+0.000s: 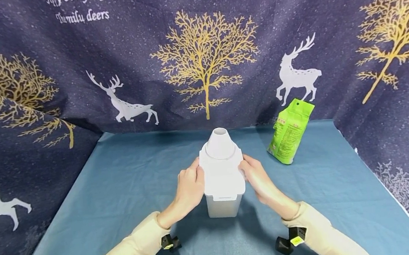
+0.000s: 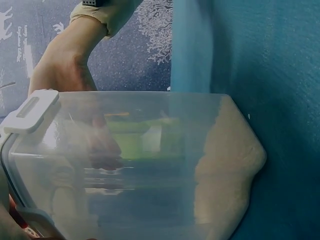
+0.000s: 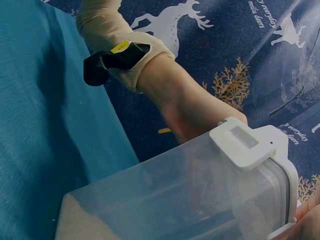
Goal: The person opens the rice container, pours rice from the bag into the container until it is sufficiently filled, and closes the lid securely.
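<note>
A translucent plastic storage container (image 1: 223, 205) with a white lid (image 1: 224, 179) is between my two hands. On the far part of the lid sits a white cone-shaped piece (image 1: 220, 144) with a round opening at its top. Pale, grain-like contents (image 2: 227, 175) fill the container's bottom end. My left hand (image 1: 189, 185) grips the container's left side near the lid, thumb along the edge. Opposite it, my right hand (image 1: 260, 177) holds the right side the same way. White latches (image 3: 242, 144) show on the lid's edge. The fingers on the far sides are partly hidden by the container.
A bright green printed bag (image 1: 291, 131) stands tilted at the back right, apart from the container. Blue cloth (image 1: 128, 185) covers the table. Behind it hangs a dark backdrop (image 1: 135, 43) with deer and golden trees.
</note>
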Available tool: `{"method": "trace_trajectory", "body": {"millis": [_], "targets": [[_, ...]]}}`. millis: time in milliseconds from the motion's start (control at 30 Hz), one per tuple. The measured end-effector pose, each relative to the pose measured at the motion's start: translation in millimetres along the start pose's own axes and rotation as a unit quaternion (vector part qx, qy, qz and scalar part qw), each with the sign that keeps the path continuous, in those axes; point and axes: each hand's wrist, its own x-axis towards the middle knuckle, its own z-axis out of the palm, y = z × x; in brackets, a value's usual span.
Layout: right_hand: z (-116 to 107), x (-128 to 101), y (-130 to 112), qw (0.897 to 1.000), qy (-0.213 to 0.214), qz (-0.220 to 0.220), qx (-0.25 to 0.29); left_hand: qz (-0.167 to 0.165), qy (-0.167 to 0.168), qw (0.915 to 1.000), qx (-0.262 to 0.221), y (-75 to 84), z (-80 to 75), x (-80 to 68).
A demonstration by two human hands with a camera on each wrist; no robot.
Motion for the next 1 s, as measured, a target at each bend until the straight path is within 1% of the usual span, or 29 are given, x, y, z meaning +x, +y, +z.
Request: {"method": "trace_trajectory", "body": {"millis": [233, 533, 800, 1000], "targets": [[-3.5, -3.9, -0.8, 1.0, -0.008, 0.001, 0.003, 0.006, -0.007, 0.9999, 0.008, 2.0, 1.5, -2.5], [-4.9, -7.0, -0.7, 1.0, -0.003, 0.001, 0.008, 0.013, -0.018, 0.9998, -0.001, 4.0, 1.7, -6.9], [-7.6, -11.1, -1.5, 1.0, -0.013, 0.003, 0.01, 0.01, -0.025, 0.9996, 0.01, 7.3, 1.2, -9.5], [-10.0, -13.0, -0.9, 1.0, -0.018, 0.001, 0.017, 0.003, -0.031, 0.9995, 0.001, 8.6, 2.8, -10.7]]}}
